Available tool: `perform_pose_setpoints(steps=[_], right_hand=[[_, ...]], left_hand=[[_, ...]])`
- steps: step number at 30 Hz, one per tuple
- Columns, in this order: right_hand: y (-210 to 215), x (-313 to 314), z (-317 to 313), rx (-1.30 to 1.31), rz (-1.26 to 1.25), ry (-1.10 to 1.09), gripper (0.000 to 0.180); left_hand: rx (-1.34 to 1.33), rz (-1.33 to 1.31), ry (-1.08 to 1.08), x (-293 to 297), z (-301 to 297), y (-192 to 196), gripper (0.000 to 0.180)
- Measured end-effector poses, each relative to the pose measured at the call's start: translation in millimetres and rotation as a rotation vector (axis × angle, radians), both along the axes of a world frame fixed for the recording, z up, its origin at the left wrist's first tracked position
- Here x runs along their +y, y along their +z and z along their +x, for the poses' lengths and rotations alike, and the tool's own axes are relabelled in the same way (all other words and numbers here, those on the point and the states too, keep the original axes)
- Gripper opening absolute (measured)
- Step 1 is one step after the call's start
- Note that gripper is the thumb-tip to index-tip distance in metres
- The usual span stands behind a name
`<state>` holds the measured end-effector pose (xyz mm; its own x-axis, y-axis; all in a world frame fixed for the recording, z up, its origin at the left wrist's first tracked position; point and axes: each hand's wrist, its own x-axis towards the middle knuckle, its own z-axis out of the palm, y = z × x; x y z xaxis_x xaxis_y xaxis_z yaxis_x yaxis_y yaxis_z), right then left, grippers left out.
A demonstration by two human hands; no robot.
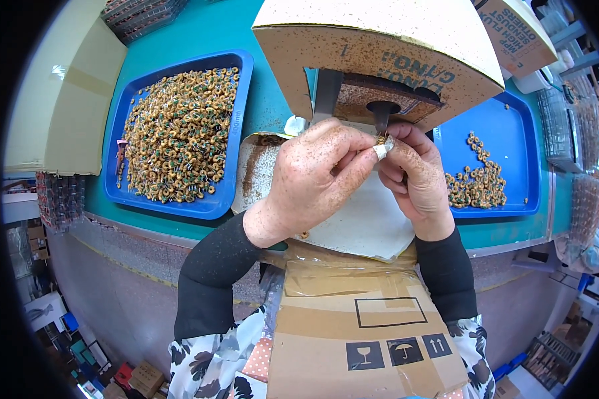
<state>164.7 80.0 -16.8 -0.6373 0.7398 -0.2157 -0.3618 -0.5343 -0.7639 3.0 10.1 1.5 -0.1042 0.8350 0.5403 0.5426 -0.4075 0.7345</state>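
My left hand [319, 173] and my right hand [416, 173] meet at the middle, fingertips pinched together. Between them is a small ring coil [381, 140] wound with copper-coloured wire. It sits just below the tip of a dark tapered spindle [383, 116]; whether they touch, I cannot tell. A scrap of white tape or wrap [383, 149] shows at the fingertips, and brown specks dot both hands. The spindle comes out under a cardboard box [379, 60] standing over the bench. Beneath my hands lies a white sheet [373, 226].
On the left, a blue tray [213, 209] is heaped with ring coils [180, 133]. Another blue tray [512, 139] at right holds a smaller pile of coils [479, 186]. A taped carton [366, 332] stands against me below the green bench [269, 86]. A tall box [66, 93] borders the left tray.
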Motion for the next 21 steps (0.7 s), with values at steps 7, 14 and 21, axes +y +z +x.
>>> perform_pose_setpoints(steps=[7,14,21], right_hand=[[0.1,-2.9,-3.0,-0.011,0.008,-0.056,0.016],[-0.7,-1.5,-0.7,0.010,0.021,-0.011,0.014],[0.3,-0.4,-1.2,-0.019,-0.002,0.043,0.014]], left_hand=[[0.046,-0.052,-0.049,4.0,-6.5,8.7,0.009],[0.031,-0.033,-0.041,0.5,-5.2,5.7,0.011],[0.001,-0.065,-0.003,-4.9,-2.7,5.4,0.009]])
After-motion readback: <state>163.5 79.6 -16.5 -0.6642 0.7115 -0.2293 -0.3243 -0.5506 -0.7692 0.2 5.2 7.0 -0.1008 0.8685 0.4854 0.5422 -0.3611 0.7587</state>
